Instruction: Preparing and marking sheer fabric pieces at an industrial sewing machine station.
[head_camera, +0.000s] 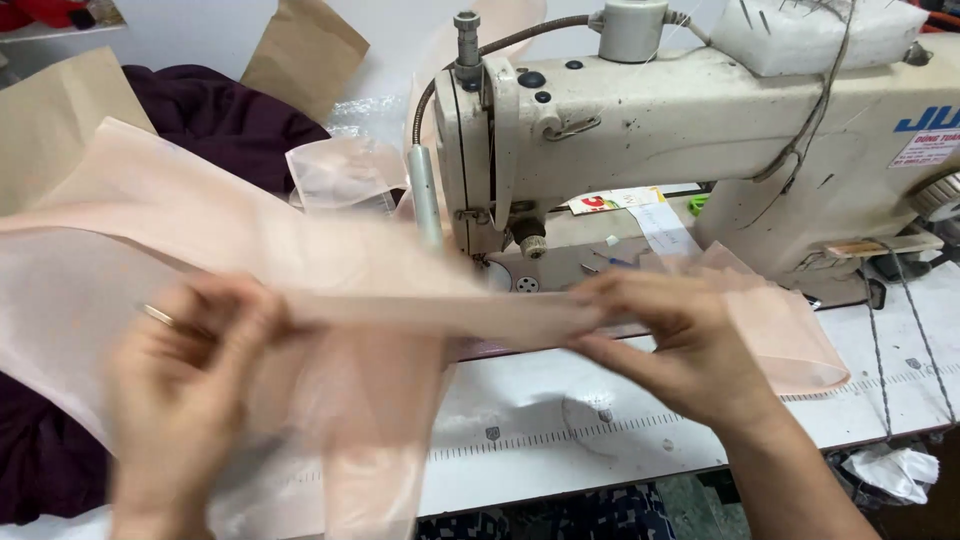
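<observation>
A long strip of sheer pale peach fabric (200, 225) is stretched across the front of a cream sewing machine (700, 130). My left hand (185, 385), blurred and wearing a ring, pinches the strip at the lower left. My right hand (670, 335) pinches the same folded edge just in front of the machine's needle plate (520, 280). More of the fabric hangs down between my hands and trails off to the right past my right hand.
A white table (600, 420) with a printed ruler carries the machine. Dark purple cloth (220, 120) and brown paper pieces (310, 50) lie at the back left. A white foam block (810, 35) stuck with pins tops the machine. Crumpled white scrap (895, 470) sits lower right.
</observation>
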